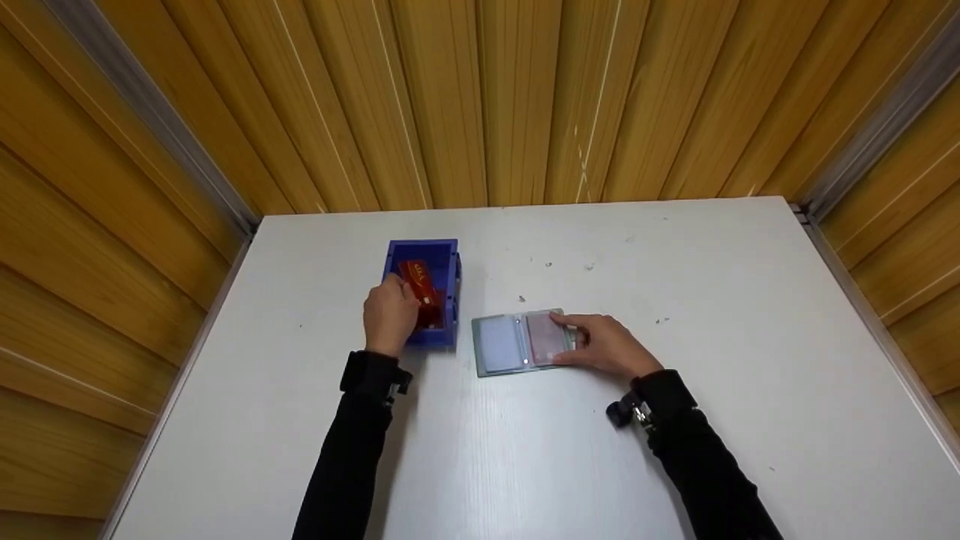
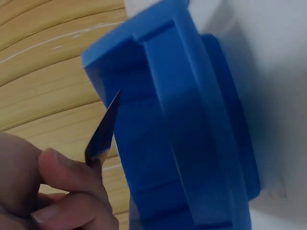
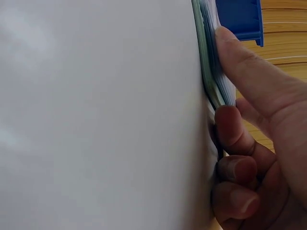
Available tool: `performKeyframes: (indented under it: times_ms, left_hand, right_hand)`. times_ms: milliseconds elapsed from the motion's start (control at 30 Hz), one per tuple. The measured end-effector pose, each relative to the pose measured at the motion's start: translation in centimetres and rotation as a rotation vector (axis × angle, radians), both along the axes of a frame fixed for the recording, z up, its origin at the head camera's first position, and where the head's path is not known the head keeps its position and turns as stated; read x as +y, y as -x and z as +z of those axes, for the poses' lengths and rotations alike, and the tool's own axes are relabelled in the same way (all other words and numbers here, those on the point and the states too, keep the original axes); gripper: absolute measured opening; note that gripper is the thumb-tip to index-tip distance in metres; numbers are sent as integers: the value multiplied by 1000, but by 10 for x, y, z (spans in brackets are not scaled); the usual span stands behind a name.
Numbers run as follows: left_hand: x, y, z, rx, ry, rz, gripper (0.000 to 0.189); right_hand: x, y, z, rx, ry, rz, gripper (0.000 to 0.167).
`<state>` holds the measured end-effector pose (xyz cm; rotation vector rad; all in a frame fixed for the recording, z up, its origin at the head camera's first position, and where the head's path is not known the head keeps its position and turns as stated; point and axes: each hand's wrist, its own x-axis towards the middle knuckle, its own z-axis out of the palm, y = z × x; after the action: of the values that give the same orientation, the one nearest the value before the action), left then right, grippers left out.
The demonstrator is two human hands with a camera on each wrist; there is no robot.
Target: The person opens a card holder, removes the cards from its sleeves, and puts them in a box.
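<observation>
My left hand (image 1: 390, 313) pinches a red card (image 1: 420, 281) over the blue plastic bin (image 1: 424, 243). In the left wrist view that card (image 2: 104, 127) appears nearly edge-on, above the bin's inside. Something else red (image 1: 436, 318) shows lower in the bin, partly hidden. Beside the bin, a small card holder (image 1: 500, 345) lies spread open on the table, with clear sleeves and a reddish insert on its right page. My right hand (image 1: 609, 346) grips its right edge. In the right wrist view, thumb and fingers hold the stacked pages and green cover (image 3: 205, 62).
Both things stand on a white table (image 1: 525, 465), with a few small dark marks or specks (image 1: 548, 264) behind the holder. Wood-patterned panels (image 1: 517, 105) rise behind the table and on both sides.
</observation>
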<state>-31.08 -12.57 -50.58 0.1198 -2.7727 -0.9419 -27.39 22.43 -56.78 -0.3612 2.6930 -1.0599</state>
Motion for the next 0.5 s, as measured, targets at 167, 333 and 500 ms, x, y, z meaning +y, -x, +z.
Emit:
performKeyframes:
  times_ms: [167, 333, 500]
  left_hand:
    - [2, 2, -8, -31, 92, -33, 24]
    - [6, 2, -12, -102, 142, -42, 24]
    - [8, 4, -13, -140, 224, -55, 19]
  right_hand:
    - [0, 0, 0, -2, -3, 4, 78]
    - [0, 0, 0, 0, -8, 8, 78]
    - [0, 0, 1, 17, -6, 13, 78]
